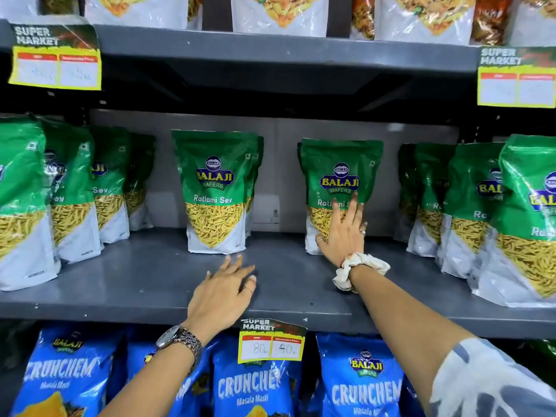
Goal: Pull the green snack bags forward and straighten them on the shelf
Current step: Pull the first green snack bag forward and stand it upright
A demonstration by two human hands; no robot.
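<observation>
Green Ratlami Sev bags stand in rows on the grey middle shelf (150,275). One centre bag (214,191) stands upright, set back from the front edge. My left hand (222,293) hovers over the shelf just in front of it, fingers spread, holding nothing. A second bag (340,176) stands to the right, also set back. My right hand (344,233) lies flat against that bag's lower front, fingers spread, not closed around it. Rows of the same green bags at the left (69,191) and at the right (523,212) reach closer to the front edge.
Blue Crunchem bags (361,377) fill the shelf below, behind a yellow price tag (272,341). White snack bags (279,13) line the shelf above, with price tags at the left (55,55) and right (516,76). Bare shelf lies between the two centre bags.
</observation>
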